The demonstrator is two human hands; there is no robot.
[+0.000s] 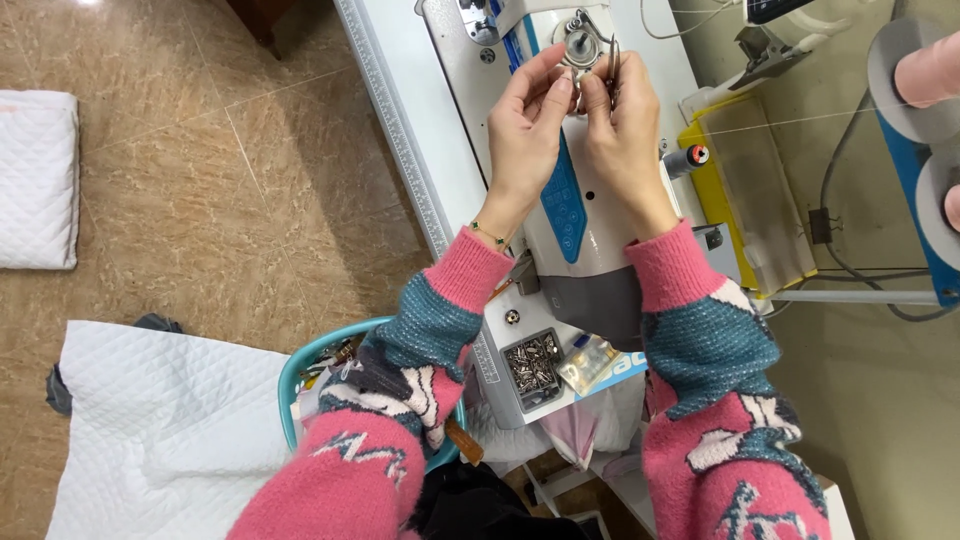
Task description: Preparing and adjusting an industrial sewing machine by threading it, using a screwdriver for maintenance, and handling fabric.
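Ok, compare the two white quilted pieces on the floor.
The upper quilted piece looks folded into a compact, thick-edged block, cut off by the left frame edge. The lower quilted piece is spread flat, looks larger, and lies beside the teal basket. Both are white and lie on the tiled floor.

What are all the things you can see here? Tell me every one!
white sewing machine: one, white with a blue panel, centre.
round metal part: one, silver, at the machine's top end by the fingertips.
metal tweezers: one, silver, in the right hand.
small box of metal bits: one, grey, near machine end.
teal plastic basket: one, under the left sleeve.
white quilted fabric: two pieces, on the tan tiled floor.
pink thread cones: two, right edge.
yellow tray: one, right of the machine.
left hand: at the metal part.
right hand: pink-and-teal sleeve.
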